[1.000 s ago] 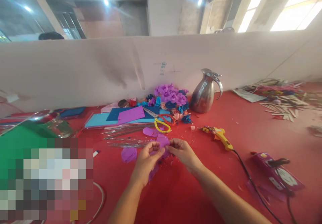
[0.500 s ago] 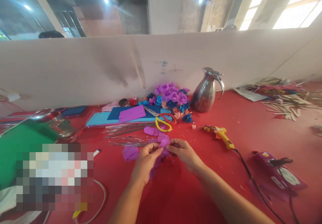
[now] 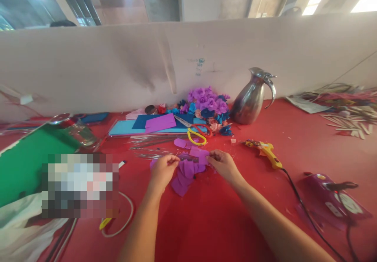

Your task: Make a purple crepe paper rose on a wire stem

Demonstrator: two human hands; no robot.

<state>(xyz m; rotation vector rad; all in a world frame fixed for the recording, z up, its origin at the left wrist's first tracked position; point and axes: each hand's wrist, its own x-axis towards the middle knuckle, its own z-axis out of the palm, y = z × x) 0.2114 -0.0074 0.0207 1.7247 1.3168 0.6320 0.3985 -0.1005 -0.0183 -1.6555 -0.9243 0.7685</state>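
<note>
My right hand (image 3: 224,167) pinches a purple paper petal (image 3: 203,157) between thumb and fingertips. To its left, my left hand (image 3: 165,171) is closed in a pinch, and a thin sliver pokes up at its fingertips, too small to name. Between and below the hands lies a loose pile of purple petals (image 3: 183,178) on the red table (image 3: 212,222). Beyond them rest scissors (image 3: 196,137) with yellow and red handles, a purple paper sheet (image 3: 160,123) and a bundle of thin wires (image 3: 150,153).
Purple paper flowers (image 3: 210,103) stand by the wall with a steel jug (image 3: 250,99). A yellow glue gun (image 3: 271,155) lies right, its black cord running to a purple power strip (image 3: 335,197). Wooden sticks (image 3: 350,126) lie far right, green sheeting (image 3: 32,162) left.
My hands have moved apart from where they met over one petal. The right hand keeps a petal, and more of the pile shows between them. The view has shifted slightly.
</note>
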